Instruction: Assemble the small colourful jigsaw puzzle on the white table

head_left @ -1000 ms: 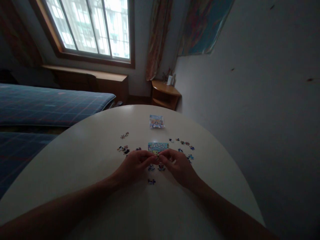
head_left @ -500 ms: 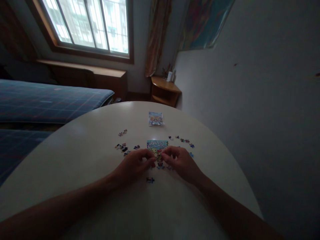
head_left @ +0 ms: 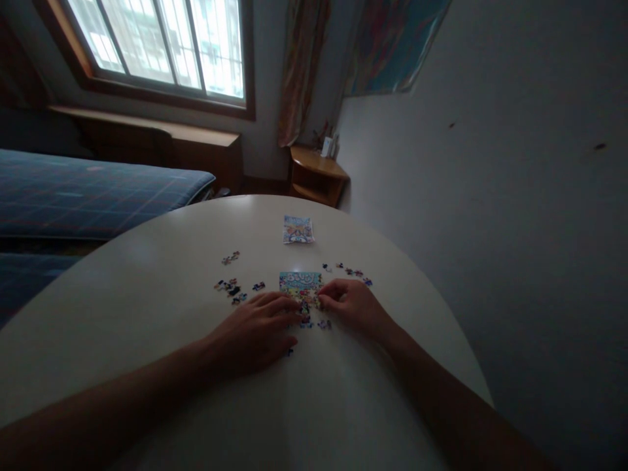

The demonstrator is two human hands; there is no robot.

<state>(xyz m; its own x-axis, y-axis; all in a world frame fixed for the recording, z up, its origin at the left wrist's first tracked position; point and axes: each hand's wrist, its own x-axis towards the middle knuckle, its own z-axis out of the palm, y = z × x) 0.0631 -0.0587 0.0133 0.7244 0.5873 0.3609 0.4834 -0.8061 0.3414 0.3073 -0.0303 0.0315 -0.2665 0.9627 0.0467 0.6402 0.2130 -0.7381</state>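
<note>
A partly joined jigsaw puzzle [head_left: 300, 281] lies on the white round table, its top edge light blue with lettering. My left hand [head_left: 258, 327] rests flat with fingers stretched, the fingertips touching the puzzle's lower left side; nothing is held in it. At the puzzle's right edge my right hand [head_left: 353, 304] pinches with thumb and index finger on a jigsaw piece, mostly hidden by the fingers. Below the puzzle sits a loose piece [head_left: 324, 324]. Another dark piece [head_left: 290, 352] shows by my left thumb, partly covered.
Loose jigsaw pieces lie left [head_left: 228, 286], far left [head_left: 230, 258] and right [head_left: 354, 272] of the puzzle. A small printed packet [head_left: 298, 230] is farther back on the table [head_left: 206, 242]. Beyond stand a plaid mattress [head_left: 98, 196], a corner shelf [head_left: 318, 163] and a wall.
My left hand has opened from a pinch and spread flat over the puzzle's left side, its thumb near the lower piece. My right hand stays pinched at the right edge. The view shifted slightly.
</note>
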